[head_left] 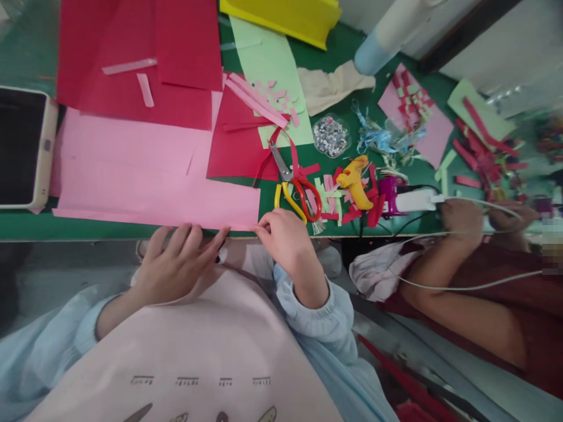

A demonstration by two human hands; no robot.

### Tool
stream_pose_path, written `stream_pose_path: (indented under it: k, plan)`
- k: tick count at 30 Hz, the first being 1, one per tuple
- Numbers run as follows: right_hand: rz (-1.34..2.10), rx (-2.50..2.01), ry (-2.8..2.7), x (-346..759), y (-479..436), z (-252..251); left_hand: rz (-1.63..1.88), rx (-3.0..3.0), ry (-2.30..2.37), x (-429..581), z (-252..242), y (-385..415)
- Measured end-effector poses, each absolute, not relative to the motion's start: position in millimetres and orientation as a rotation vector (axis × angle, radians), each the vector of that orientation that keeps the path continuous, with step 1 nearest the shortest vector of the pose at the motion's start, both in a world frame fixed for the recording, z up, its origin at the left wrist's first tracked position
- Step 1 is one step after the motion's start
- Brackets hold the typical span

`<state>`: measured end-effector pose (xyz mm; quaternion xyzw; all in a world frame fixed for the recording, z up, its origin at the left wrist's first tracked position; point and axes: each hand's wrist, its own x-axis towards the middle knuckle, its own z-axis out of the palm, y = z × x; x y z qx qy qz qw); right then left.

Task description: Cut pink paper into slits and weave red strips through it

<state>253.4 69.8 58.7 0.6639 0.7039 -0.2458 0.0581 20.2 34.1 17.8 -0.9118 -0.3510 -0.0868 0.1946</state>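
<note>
A large pink paper sheet [145,170] lies on the green table [26,225], its near edge along the table's front. My left hand [176,264] rests at that near edge with fingers stretched out flat, touching the paper. My right hand [284,237] is curled at the sheet's lower right corner, fingertips pinching the paper edge. Just beyond my right hand lie scissors [292,184] with yellow and red handles.
Red paper sheets [136,53] lie behind the pink one, a phone [21,146] at the left. A yellow glue gun [356,181], a dish of googly eyes [331,136] and paper scraps sit to the right. Another person's arm [457,281] rests at the right edge.
</note>
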Motion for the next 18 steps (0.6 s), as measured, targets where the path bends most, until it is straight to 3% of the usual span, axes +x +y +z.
stream_pose_path:
  k: [7,18]
  plan:
    - [-0.725,2.033,2.184,253,68,52,-0.427,-2.682,-0.959,35,9,32]
    - [-0.67,1.999,2.17,249,68,54,-0.386,-2.641,-0.936,36,5,32]
